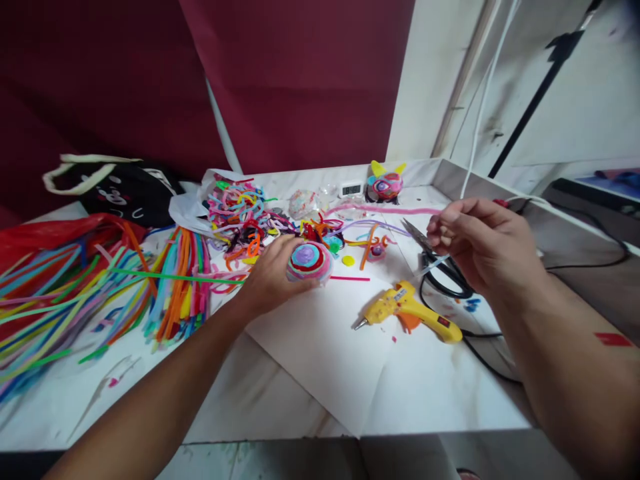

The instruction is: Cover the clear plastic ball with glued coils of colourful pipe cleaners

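The left hand point(270, 277) cups a ball point(309, 261) wound in rings of coloured pipe cleaner, its fingers wrapped round the far side and pressing it down on the white paper point(350, 353), so the spiral face looks up at the camera. The ball lies left of the glue gun point(407, 310), near the paper's far edge. The right hand point(475, 243) hovers above and beyond the glue gun, fingers pinched on a thin pale strand that trails down toward the gun's black cord; what the strand is, I cannot tell. Scissors point(425, 247) appear just left of that hand, but the hand covers their handles, so whether it grips them is unclear. The gun rests on its stand, nozzle off the paper. Left of the ball lie straight pipe cleaners point(100, 293); beyond it is a tangle of cut pieces. The left fingertips are hidden behind the ball.
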A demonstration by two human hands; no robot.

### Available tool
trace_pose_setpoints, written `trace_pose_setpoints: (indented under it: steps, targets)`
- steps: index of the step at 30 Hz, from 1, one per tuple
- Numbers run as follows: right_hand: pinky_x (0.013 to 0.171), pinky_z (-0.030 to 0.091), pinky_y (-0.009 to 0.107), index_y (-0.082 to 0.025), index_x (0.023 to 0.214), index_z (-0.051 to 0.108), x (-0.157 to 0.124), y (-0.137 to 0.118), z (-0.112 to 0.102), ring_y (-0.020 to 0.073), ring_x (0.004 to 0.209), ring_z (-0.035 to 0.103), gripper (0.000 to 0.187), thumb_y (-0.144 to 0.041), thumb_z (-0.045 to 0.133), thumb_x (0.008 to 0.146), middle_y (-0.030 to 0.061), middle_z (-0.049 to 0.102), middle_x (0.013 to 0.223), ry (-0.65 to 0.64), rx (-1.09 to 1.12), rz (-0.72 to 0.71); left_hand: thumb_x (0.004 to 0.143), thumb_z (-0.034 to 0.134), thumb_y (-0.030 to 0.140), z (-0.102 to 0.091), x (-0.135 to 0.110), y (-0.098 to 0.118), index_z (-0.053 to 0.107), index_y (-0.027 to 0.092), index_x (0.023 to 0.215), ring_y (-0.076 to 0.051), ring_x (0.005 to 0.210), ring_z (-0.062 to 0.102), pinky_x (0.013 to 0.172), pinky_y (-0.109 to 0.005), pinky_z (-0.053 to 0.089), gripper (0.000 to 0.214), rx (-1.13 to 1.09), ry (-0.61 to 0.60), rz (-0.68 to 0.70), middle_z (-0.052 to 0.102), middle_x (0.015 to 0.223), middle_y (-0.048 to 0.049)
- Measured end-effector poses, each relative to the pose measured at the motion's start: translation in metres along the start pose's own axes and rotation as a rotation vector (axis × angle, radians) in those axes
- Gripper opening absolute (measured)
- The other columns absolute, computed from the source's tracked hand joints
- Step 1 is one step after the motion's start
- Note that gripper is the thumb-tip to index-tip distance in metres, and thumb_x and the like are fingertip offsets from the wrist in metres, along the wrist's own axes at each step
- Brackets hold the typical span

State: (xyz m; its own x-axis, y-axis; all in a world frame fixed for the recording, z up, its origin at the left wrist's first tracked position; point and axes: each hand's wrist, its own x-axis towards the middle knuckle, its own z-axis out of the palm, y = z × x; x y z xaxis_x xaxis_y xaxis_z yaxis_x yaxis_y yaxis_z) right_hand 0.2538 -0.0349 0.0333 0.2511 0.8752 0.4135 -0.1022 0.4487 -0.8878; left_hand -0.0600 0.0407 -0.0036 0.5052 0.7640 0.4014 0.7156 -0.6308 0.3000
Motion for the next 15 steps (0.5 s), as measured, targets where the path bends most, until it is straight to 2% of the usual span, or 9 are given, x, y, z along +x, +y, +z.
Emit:
trace_pose_setpoints:
  steps: [2, 6, 11, 15]
  targets:
    - [0.047, 0.043, 0.023, -0.019, 0.075, 0.067, 0.001, 0.002, -0.001, 0.0122, 0.058, 0.061, 0.008, -0.023, 0.073, 0.079, 0.0016, 0.068, 0.069, -0.017, 0.029, 0.028, 0.068, 0.07, 0.064, 0.007, 0.0, -0.003, 0.044, 0.014, 0.139, -0.037, 0.138, 0.038, 0.113, -0.048, 0.032, 0.091, 0.044, -0.072, -0.023, 0.043, 0.147, -0.0203]
    - [0.048, 0.043, 0.021, -0.017, 0.073, 0.066, 0.0, 0.003, 0.001, 0.0112, 0.057, 0.06, 0.012, -0.024, 0.076, 0.076, 0.0022, 0.068, 0.068, -0.041, 0.082, 0.069, 0.07, 0.07, 0.058, 0.014, -0.002, -0.003, 0.041, 0.017, 0.142, -0.033, 0.134, 0.044, 0.11, -0.045, 0.037, 0.087, 0.038, -0.095, -0.029, 0.047, 0.145, -0.0165]
    - [0.046, 0.043, 0.021, -0.017, 0.072, 0.065, -0.002, 0.002, 0.006, 0.0105, 0.053, 0.06, 0.013, -0.023, 0.076, 0.074, 0.002, 0.069, 0.064, -0.041, 0.11, 0.104, 0.068, 0.073, 0.051, 0.017, 0.0, 0.003, 0.043, 0.018, 0.14, -0.033, 0.128, 0.051, 0.107, -0.044, 0.04, 0.084, 0.022, -0.032, -0.101, 0.053, 0.139, -0.0151]
    - [0.048, 0.046, 0.021, -0.017, 0.065, 0.059, -0.001, -0.002, 0.007, 0.0132, 0.061, 0.066, 0.017, -0.015, 0.074, 0.072, 0.0022, 0.071, 0.065, 0.005, 0.179, 0.066, 0.062, 0.079, 0.048, 0.008, 0.002, 0.006, 0.043, 0.022, 0.14, -0.038, 0.128, 0.05, 0.108, -0.052, 0.037, 0.09, -0.142, 0.039, -0.183, 0.053, 0.138, -0.0149]
